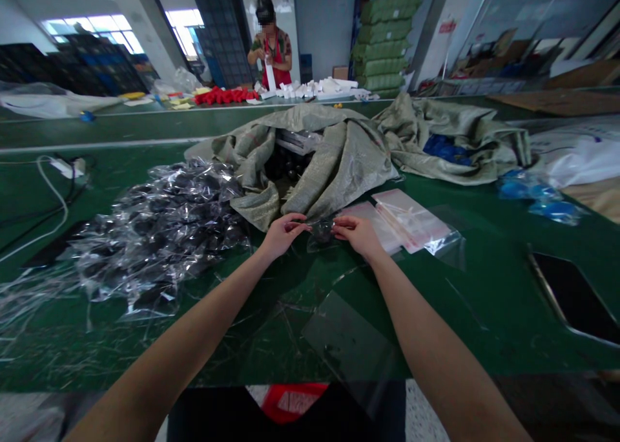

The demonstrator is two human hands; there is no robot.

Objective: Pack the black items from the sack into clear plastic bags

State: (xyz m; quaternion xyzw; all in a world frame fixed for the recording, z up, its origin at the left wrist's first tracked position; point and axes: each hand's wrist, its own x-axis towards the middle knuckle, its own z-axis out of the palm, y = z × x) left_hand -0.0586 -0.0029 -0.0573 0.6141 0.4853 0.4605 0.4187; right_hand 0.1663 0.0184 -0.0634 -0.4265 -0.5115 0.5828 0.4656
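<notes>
Between my two hands a clear plastic bag (322, 234) with a dark item inside lies at the middle of the green table (261, 338). My left hand (285, 233) pinches its left side, thumb and fingers together. At the right side of the bag, the fingers of my right hand (356, 233) are closed on it. Just beyond my hands is a grey-green woven sack (339, 164), its mouth showing black items (289, 164). Stacks of flat clear bags (409, 219) lie right of my right hand. Left of my left hand is a heap of bagged black items (165, 229).
A phone (574, 293) lies at the right, and a loose clear sheet (349, 338) near the front edge. A second sack (455, 132) holds blue items. White cable (61, 203) runs at the left. Across the table stands a person (274, 54) behind red and white items.
</notes>
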